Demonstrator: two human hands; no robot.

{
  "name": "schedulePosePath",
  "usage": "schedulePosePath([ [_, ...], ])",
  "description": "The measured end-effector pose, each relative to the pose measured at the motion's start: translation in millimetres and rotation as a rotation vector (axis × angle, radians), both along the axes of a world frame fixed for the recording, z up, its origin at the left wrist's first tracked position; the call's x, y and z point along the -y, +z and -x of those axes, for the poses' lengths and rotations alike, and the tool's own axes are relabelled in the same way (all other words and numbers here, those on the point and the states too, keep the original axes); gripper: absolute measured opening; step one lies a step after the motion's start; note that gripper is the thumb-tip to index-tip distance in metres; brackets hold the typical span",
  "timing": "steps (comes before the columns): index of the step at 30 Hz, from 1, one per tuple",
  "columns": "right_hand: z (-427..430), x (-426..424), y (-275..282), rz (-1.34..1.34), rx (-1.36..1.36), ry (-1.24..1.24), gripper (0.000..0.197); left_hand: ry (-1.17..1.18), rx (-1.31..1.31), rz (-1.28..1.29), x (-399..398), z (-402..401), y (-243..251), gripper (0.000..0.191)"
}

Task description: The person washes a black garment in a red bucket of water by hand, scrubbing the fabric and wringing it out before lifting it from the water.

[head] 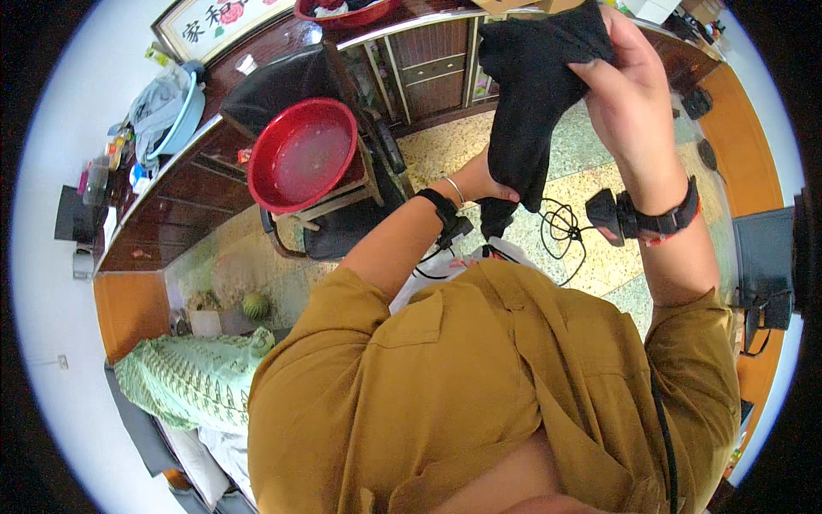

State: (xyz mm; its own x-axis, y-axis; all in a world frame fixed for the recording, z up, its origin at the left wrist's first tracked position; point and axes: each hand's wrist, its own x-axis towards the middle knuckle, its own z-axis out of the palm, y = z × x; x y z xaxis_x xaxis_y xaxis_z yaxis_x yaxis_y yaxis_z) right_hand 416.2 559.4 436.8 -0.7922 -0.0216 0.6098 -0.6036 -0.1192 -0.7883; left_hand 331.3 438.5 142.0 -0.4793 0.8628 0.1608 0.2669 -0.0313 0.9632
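A piece of black cloth, looking like a knit garment (530,96), hangs before me at the upper middle. My right hand (620,83) is raised and pinches its top between thumb and fingers. Lower down, my left hand (485,180) is closed on the cloth's hanging part, its fingers partly hidden behind the fabric. The narrow lower end dangles below the left hand, over a white plastic bag (427,273) with red print, partly hidden by my shirt. Both wrists wear black straps with small devices.
A red plastic basin (303,155) rests on a wooden stool on a black chair (347,228) to the left. Behind runs a dark wooden cabinet (427,64). A blue basin (183,122) holds cloth. A coiled black cable (568,231) lies on the tiled floor, near a watermelon (255,306) further left.
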Motion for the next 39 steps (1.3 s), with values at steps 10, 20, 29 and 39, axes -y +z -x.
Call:
schedulePosePath([
  [10,-11,-1,11,0.027,0.005,-0.246,0.034,-0.01,-0.019,-0.159,-61,-25,-8,0.087],
  [20,-113,-192,-20,0.056,0.058,-0.83,0.026,0.355,0.531,-0.17,-19,28,85,0.055],
  [29,-116,-169,-244,0.67,0.57,-0.569,0.01,0.226,0.531,-0.481,1,35,191,0.054],
  [39,-54,-74,-146,-0.335,0.311,-0.49,0.103,0.289,-0.336,-0.191,22,19,196,0.036],
])
